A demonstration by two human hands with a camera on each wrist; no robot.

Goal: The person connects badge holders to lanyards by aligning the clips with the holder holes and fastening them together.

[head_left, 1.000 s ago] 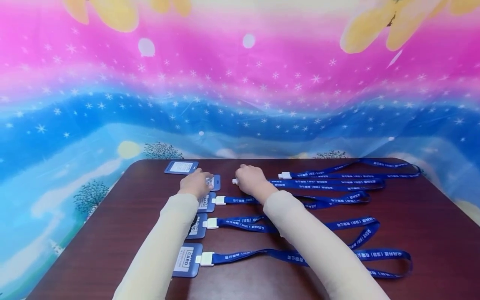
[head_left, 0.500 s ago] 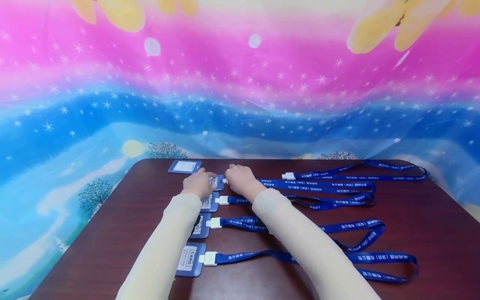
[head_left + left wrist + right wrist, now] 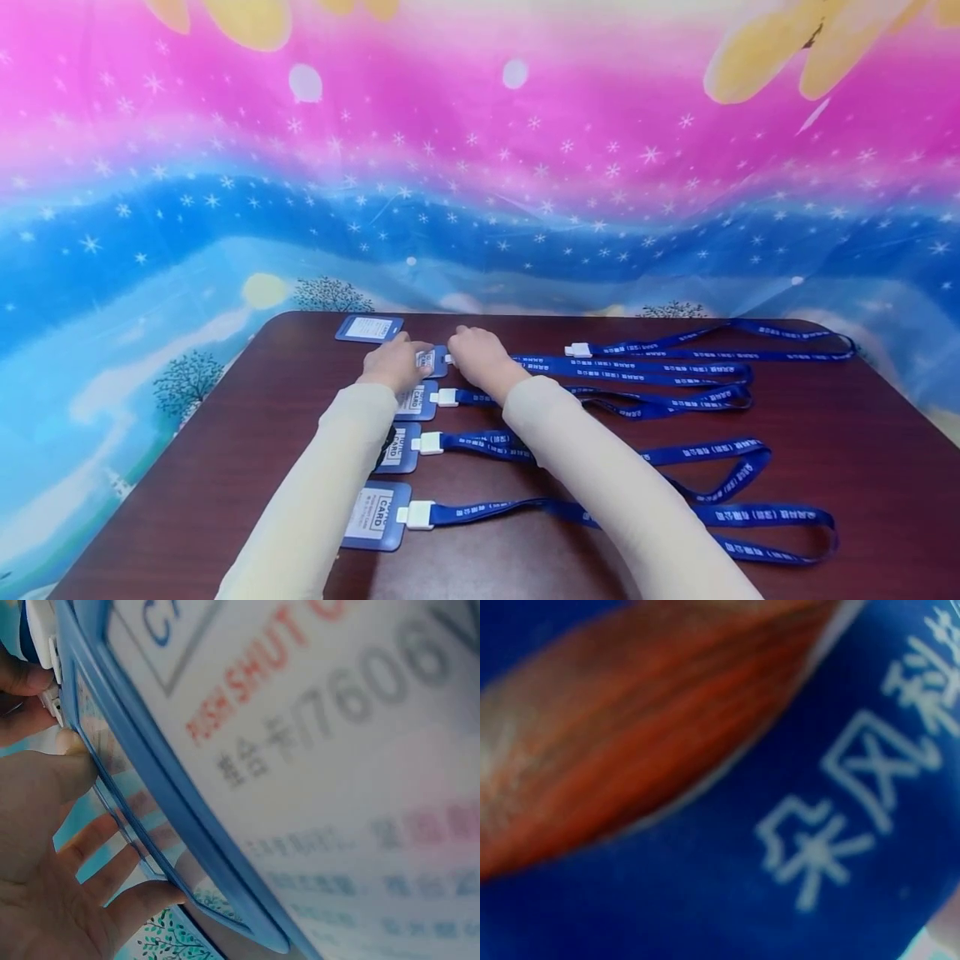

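My left hand (image 3: 392, 363) pinches a blue-framed badge holder (image 3: 429, 362) by its edge. In the left wrist view, the left thumb (image 3: 71, 761) lies on the frame, and the other fingers show behind its clear window. My right hand (image 3: 482, 358) holds the white clip (image 3: 450, 359) of a blue lanyard (image 3: 637, 367) right at the holder's slotted end. That clip meets the holder's edge in the left wrist view; whether it is hooked through the slot I cannot tell. White lettering on the lanyard strap (image 3: 840, 817) fills much of the right wrist view.
Nearer me, several badge holders, such as the front one (image 3: 378, 517), lie joined to blue lanyards. A loose badge holder (image 3: 369, 328) sits at the back left. At the back right lies a lanyard with a white clip (image 3: 577, 350). A patterned cloth (image 3: 480, 167) hangs behind the table (image 3: 225, 467).
My right hand has moved left, bringing the lanyard's clip up to the badge holder. The strap slid left with it. My left hand has stayed on the holder.
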